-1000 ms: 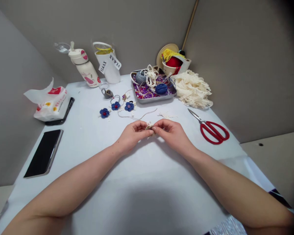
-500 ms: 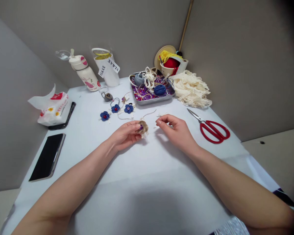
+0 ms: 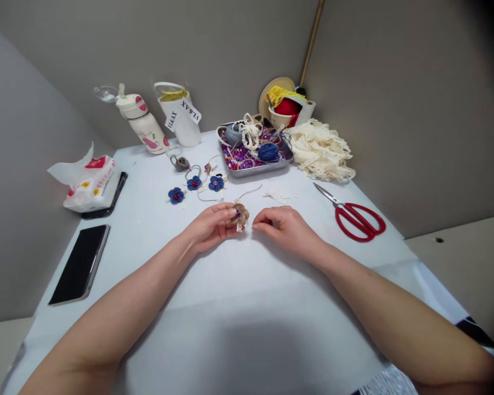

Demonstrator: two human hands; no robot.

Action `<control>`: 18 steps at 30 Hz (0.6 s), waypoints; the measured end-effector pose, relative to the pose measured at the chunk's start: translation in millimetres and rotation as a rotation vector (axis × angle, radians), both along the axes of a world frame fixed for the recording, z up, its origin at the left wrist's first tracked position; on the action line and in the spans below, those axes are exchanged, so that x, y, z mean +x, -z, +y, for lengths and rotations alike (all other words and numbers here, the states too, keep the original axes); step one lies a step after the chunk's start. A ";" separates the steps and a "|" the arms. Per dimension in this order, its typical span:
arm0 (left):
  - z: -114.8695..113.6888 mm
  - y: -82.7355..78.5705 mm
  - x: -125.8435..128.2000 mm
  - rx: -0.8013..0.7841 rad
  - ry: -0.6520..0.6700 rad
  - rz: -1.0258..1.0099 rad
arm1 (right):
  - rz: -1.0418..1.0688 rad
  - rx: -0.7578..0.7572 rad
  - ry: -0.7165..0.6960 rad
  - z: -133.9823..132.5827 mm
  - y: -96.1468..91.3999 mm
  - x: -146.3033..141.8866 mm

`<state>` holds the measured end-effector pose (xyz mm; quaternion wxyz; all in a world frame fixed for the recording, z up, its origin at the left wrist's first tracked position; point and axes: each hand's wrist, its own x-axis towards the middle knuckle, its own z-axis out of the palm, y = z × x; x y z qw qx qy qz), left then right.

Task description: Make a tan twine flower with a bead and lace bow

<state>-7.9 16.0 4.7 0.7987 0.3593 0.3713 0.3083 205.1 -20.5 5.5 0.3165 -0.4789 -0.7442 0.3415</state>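
Between the thumb and fingers of my left hand (image 3: 214, 226) is a tan crocheted flower (image 3: 241, 214) with a purple bead at its middle and white lace below it. A thin cord (image 3: 251, 192) trails from behind the flower. Just right of it, my right hand (image 3: 288, 227) is closed, thumb against fingertips; whatever is pinched there is too small to make out. Small white scraps (image 3: 279, 196) lie on the table beyond that hand. Several blue flowers (image 3: 216, 183) with bead centres sit beyond my left hand.
A metal tray (image 3: 257, 171) holds beads and yarn balls. Cream lace (image 3: 323, 151) is heaped beside it, and red-handled scissors (image 3: 356, 219) lie at the right. On the left are a phone (image 3: 79, 264), a tissue pack (image 3: 93, 186) and a bottle (image 3: 144, 123).
My right hand has moved left and slightly down, closer to the flower. The white scraps behind it show more fully. My left hand holds the flower in nearly the same place.
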 end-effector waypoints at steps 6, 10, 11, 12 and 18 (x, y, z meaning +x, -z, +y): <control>-1.2 0.7 -0.1 0.041 0.008 0.006 | -0.057 -0.022 0.016 -2.4 -2.5 -1.4; -1.2 2.2 -0.8 0.056 0.014 -0.004 | -0.077 0.001 -0.041 -0.3 -3.5 3.3; -1.2 2.6 -0.8 0.057 0.017 -0.005 | -0.081 0.028 -0.014 2.2 -3.2 7.2; -1.2 2.8 -0.8 0.057 0.022 -0.006 | -0.091 0.061 0.044 5.6 -2.5 12.5; -1.8 2.3 -0.4 0.035 0.019 0.010 | -0.288 0.188 0.503 32.9 10.2 51.3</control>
